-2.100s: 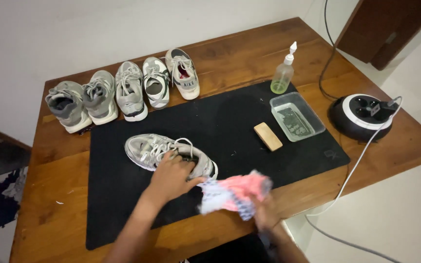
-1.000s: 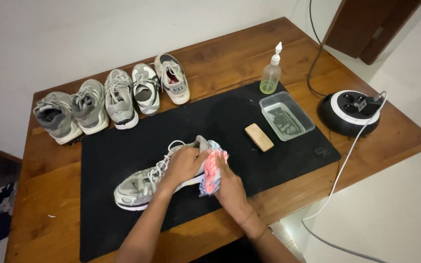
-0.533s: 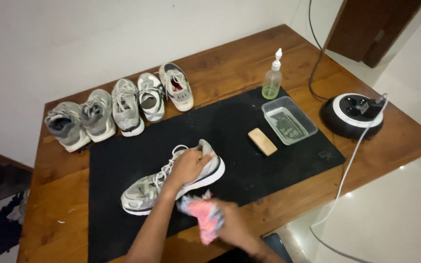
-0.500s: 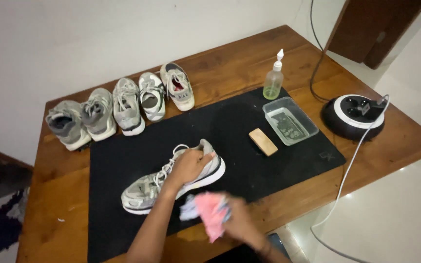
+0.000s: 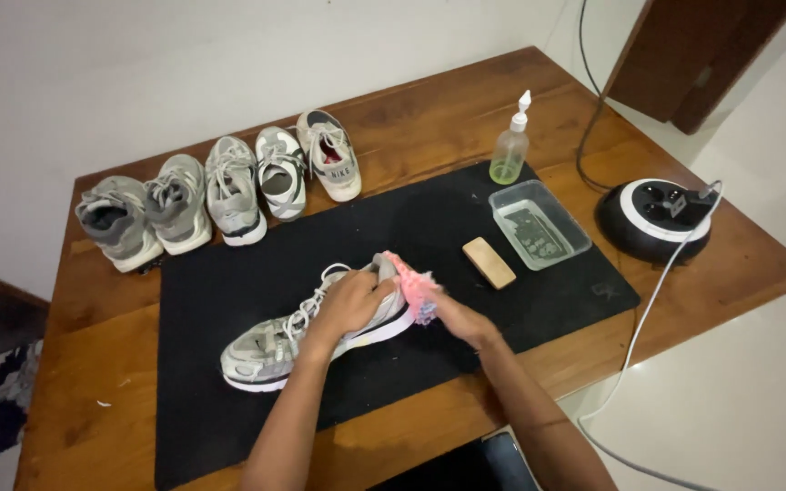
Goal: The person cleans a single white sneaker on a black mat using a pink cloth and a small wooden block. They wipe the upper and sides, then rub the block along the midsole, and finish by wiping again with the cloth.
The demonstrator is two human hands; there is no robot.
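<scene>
A person's left hand [image 5: 352, 305] clamps its fingers over the middle of a grey sneaker [image 5: 316, 329] lying on a black mat [image 5: 229, 273] on the wooden bench [image 5: 429, 109], while the right hand [image 5: 458, 316] grips a pink cloth [image 5: 411, 286] pressed against the shoe's heel. Five more shoes [image 5: 220, 191] line the bench's far edge; a wooden brush [image 5: 489, 263], clear tray [image 5: 540, 225] and spray bottle [image 5: 510, 155] stand to the right.

My left hand [image 5: 349, 306] on a grey and white sneaker [image 5: 316, 332], pink and white cloth [image 5: 411, 289] in my right hand [image 5: 458, 318], black mat [image 5: 229, 282], brown wooden table [image 5: 411, 100], tan brush [image 5: 488, 263], clear tray [image 5: 540, 224], pale green bottle [image 5: 510, 155], grey shoes [image 5: 216, 191] in a row.
</scene>
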